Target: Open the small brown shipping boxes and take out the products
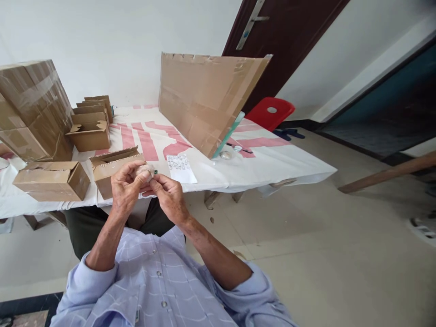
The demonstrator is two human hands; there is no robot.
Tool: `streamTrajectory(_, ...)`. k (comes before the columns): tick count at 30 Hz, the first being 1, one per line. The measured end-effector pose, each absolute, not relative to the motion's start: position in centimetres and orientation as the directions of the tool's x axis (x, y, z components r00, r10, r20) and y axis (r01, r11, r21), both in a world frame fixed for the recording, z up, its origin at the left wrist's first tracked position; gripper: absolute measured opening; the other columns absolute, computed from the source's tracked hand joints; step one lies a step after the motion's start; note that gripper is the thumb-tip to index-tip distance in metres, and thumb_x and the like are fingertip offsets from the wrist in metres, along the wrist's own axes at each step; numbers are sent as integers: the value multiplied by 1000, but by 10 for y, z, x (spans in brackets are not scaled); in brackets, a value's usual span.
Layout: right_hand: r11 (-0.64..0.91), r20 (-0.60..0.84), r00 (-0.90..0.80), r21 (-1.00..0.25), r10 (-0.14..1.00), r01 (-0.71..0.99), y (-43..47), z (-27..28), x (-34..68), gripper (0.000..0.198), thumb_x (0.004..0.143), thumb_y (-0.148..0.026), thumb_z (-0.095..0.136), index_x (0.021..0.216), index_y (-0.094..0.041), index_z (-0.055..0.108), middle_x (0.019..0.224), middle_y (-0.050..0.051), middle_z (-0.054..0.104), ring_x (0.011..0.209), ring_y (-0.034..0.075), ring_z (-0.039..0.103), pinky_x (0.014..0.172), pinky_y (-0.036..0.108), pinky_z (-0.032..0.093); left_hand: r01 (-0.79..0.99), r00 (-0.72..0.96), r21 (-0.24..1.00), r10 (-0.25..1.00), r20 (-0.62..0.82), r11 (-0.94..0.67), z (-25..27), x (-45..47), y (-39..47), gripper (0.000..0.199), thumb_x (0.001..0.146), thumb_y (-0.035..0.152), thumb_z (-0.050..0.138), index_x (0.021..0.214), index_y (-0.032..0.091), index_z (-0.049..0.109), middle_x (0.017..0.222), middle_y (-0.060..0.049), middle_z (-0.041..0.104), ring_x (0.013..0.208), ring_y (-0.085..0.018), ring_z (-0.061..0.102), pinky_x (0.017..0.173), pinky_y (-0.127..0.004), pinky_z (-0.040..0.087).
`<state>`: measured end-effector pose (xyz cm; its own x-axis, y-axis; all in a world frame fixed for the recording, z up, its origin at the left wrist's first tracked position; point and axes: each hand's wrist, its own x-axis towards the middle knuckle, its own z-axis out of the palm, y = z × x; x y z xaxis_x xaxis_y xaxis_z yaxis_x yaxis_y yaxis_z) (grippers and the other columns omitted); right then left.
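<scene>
In front of my body, just above the table's near edge, my two hands meet. My left hand (125, 186) is closed around a small, pale, roundish bundle (146, 170), perhaps wrapped in clear film; its kind does not show. A small dark green piece (156, 172) sticks out at its right side. The thumb and fingers of my right hand (170, 197) are pinched together against the bundle's lower right; what lies between them is hidden. Beyond my hands lies a white sheet (180, 169) with rows of small clear items on it. An open cardboard box (104, 175) is right behind my left hand.
A closed cardboard box (51, 180) stands at the left. Behind it are a large taped carton (34, 109) and a row of open small boxes (89, 134). A tall cardboard panel (207, 100) stands on the cloth-covered table (272, 170). A red chair (270, 113) is beyond.
</scene>
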<state>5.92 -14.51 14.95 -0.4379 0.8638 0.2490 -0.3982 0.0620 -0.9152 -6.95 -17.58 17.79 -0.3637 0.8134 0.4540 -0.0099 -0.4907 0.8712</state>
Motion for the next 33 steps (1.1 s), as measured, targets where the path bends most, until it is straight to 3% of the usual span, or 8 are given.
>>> streamTrajectory(5,-92,203,-528,-872,825,-481,-145,151,61,52,82,-71,86,96,-22,76,85,4,81,84,24,81,81,41,70,183,-357,793,712,604,-581,172,-72,-171,21,85,33,90,102,23,84,95,-5,82,85,-18,75,80,-30,61)
streamTrajectory(8,-193,175,-575,-832,799,-521,-144,146,60,56,80,-73,87,96,-21,75,92,6,83,90,25,81,84,42,69,394,-254,678,636,729,-621,166,-75,-169,14,91,30,84,104,24,83,102,-6,83,95,-22,77,90,-36,62)
streamTrajectory(11,-252,148,-597,-807,789,-534,-141,134,60,58,79,-74,89,96,-20,75,93,7,84,92,25,81,86,41,69,501,-111,594,634,766,-630,161,-79,-169,14,97,28,76,108,24,81,107,-8,84,101,-24,78,95,-39,63)
streamTrajectory(17,-371,88,-643,-755,760,-542,-139,110,66,54,78,-65,95,98,-17,78,97,7,84,92,21,81,92,37,67,495,99,574,699,708,-652,157,-89,-176,25,99,24,70,122,21,78,120,-13,82,113,-26,78,102,-40,61)
streamTrajectory(25,-425,42,-622,-693,782,-582,-132,102,65,42,80,-51,97,97,-18,76,97,6,84,95,21,81,92,36,67,567,104,497,655,748,-657,156,-80,-173,21,99,16,64,113,20,80,117,-10,83,111,-25,80,100,-39,65)
streamTrajectory(33,-484,-2,-642,-659,767,-576,-134,107,70,34,79,-37,98,101,-19,78,98,4,84,96,20,80,94,35,67,568,192,460,653,733,-683,161,-80,-178,35,96,8,56,118,20,81,125,-12,82,117,-24,80,99,-38,66)
